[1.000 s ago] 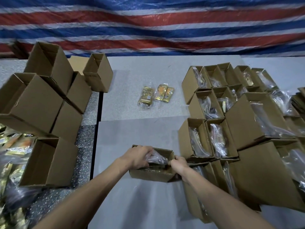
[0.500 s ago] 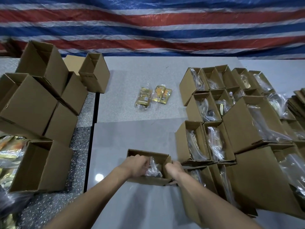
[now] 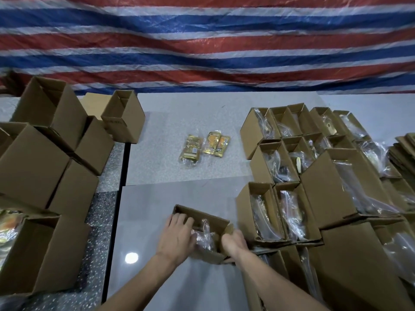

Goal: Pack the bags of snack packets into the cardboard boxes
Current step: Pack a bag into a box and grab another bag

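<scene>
A small open cardboard box (image 3: 203, 216) lies on the grey table in front of me. A clear bag of snack packets (image 3: 204, 237) sits inside it, its plastic top sticking up. My left hand (image 3: 177, 236) reaches into the box's left half, fingers pressing down beside the bag and thumb against it. My right hand (image 3: 233, 243) grips the box's right end wall. Two more bags of gold and orange packets (image 3: 203, 147) lie farther back on the table.
Several open boxes with bags inside (image 3: 289, 176) crowd the right side, right up against the box I hold. Empty boxes (image 3: 45, 158) are piled at the left, with loose gold packets (image 3: 9, 227) at the left edge. A striped tarp (image 3: 202, 41) hangs behind.
The bag has gone from above the rim down into the box. My left hand followed it inside, and my right hand kept its hold on the box's right end.
</scene>
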The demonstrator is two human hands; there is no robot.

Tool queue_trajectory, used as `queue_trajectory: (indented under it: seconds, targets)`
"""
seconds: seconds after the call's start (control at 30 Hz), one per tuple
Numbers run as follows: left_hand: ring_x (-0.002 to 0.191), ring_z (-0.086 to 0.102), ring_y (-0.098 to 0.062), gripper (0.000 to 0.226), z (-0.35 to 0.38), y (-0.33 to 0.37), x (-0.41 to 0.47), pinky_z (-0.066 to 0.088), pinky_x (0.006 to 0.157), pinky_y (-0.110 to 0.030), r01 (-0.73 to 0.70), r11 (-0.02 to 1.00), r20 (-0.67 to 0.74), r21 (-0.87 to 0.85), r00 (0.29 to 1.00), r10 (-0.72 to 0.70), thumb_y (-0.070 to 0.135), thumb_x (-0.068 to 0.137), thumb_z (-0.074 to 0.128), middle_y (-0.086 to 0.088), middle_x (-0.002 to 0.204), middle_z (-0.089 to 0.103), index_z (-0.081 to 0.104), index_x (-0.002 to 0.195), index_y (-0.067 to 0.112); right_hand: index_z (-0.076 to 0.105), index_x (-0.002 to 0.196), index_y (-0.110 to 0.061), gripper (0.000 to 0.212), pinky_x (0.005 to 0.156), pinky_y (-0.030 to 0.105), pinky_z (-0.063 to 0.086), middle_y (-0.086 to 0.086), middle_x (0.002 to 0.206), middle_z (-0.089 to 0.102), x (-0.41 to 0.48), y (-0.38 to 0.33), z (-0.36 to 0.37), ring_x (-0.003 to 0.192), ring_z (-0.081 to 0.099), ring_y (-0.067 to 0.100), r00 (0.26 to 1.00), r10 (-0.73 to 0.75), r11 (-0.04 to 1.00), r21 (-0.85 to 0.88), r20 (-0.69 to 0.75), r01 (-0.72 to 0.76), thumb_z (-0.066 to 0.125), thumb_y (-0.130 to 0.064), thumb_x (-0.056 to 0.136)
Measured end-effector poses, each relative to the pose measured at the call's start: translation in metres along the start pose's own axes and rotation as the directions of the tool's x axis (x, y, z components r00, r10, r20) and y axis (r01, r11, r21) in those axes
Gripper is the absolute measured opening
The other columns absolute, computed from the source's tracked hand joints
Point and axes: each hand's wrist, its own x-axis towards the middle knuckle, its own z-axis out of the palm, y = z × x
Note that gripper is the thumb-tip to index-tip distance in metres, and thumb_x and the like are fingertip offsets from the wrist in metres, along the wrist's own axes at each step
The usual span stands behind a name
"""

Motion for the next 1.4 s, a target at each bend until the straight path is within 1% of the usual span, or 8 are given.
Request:
queue_trajectory:
  seconds: [0.2,0.3,0.4,0.6,0.77,0.93,1.2,1.4]
  targets:
    - [0.143,0.031,-0.028,0.075,-0.003,0.006,0.001,0.031,0.115,-0.039,0.388,0.882,0.009,-0.266,0.916,-0.401,0.043,0.09,0.063,-0.012,0.155,0.03,0.03,0.15,0.012,0.059,0.097,-0.006,0.026,0.066,0.053,0.061,0.017,0.102,0.066,0.02,-0.014,0.004,0.086,0.065,0.036,0.998,0.061,0.951,0.301,0.033,-0.068,0.039,0.003,0.083]
    - [0.128,0.047,-0.033,0.087,-0.01,0.01,0.023,0.043,0.102,-0.041,0.708,0.432,0.354,-0.558,0.674,-0.648,0.056,0.086,0.064,-0.014,0.141,0.042,0.027,0.145,0.004,0.062,0.087,-0.007,0.023,0.064,0.049,0.062,0.018,0.09,0.067,0.028,-0.02,0.008,0.079,0.067,0.034,0.999,0.029,0.927,0.373,0.039,-0.041,0.042,0.003,0.081]
    - [0.088,0.07,-0.031,0.063,-0.018,0.016,0.047,0.06,0.068,-0.037,0.799,0.013,0.673,-0.601,0.515,-0.531,0.056,0.086,0.065,-0.006,0.104,0.058,0.042,0.121,0.009,0.063,0.107,-0.002,0.029,0.066,0.043,0.063,0.022,0.102,0.068,0.032,-0.027,0.013,0.089,0.068,0.035,0.998,0.02,0.926,0.375,0.062,-0.042,0.044,0.0,0.086]
    - [0.067,0.072,-0.032,0.009,0.0,0.018,0.087,0.059,0.049,-0.039,0.732,0.065,0.581,-0.678,0.587,-0.563,0.014,0.09,0.056,-0.012,0.088,0.069,0.055,0.099,0.012,0.06,0.118,-0.013,0.029,0.08,0.046,0.061,0.013,0.107,0.071,0.047,-0.029,0.014,0.093,0.071,0.03,0.995,-0.071,0.944,0.327,0.071,0.044,0.061,-0.027,0.093]
    - [0.069,0.072,-0.037,0.016,0.002,0.011,0.131,0.06,0.055,-0.054,0.717,0.141,0.558,-0.683,0.636,-0.532,0.004,0.089,0.05,-0.018,0.086,0.073,0.065,0.093,0.004,0.062,0.098,-0.026,0.032,0.066,0.034,0.062,0.0,0.091,0.072,0.047,-0.036,0.001,0.073,0.07,0.016,0.981,-0.13,0.947,0.312,0.142,0.08,0.066,-0.055,0.087]
    - [0.068,0.072,-0.042,0.018,-0.002,0.029,0.188,0.06,0.063,-0.057,0.723,0.153,0.604,-0.674,0.658,-0.45,0.002,0.09,0.051,-0.019,0.088,0.069,0.062,0.104,0.001,0.064,0.089,-0.021,0.028,0.057,0.025,0.055,-0.003,0.085,0.071,0.056,-0.036,-0.002,0.062,0.062,0.006,0.927,-0.133,0.979,0.194,0.35,0.067,0.069,-0.048,0.088]
    - [0.077,0.071,-0.045,0.057,-0.001,0.063,0.253,0.061,0.058,-0.046,0.702,0.055,0.636,-0.71,0.673,-0.378,0.016,0.097,0.06,-0.016,0.13,0.056,0.036,0.148,0.015,0.062,0.08,-0.019,0.014,0.044,0.016,0.039,-0.002,0.074,0.066,0.085,-0.028,-0.002,0.044,0.053,0.007,0.951,-0.095,0.992,0.111,0.296,0.065,0.058,-0.021,0.094]
    - [0.084,0.07,-0.046,0.052,0.002,0.085,0.274,0.061,0.056,-0.043,0.693,0.108,0.628,-0.713,0.7,-0.34,0.016,0.095,0.062,-0.011,0.127,0.058,0.045,0.145,0.016,0.061,0.079,-0.02,0.018,0.043,0.016,0.039,-0.004,0.074,0.066,0.097,-0.025,-0.014,0.046,0.054,0.006,0.969,-0.063,0.997,0.059,0.239,0.05,0.052,-0.018,0.096]
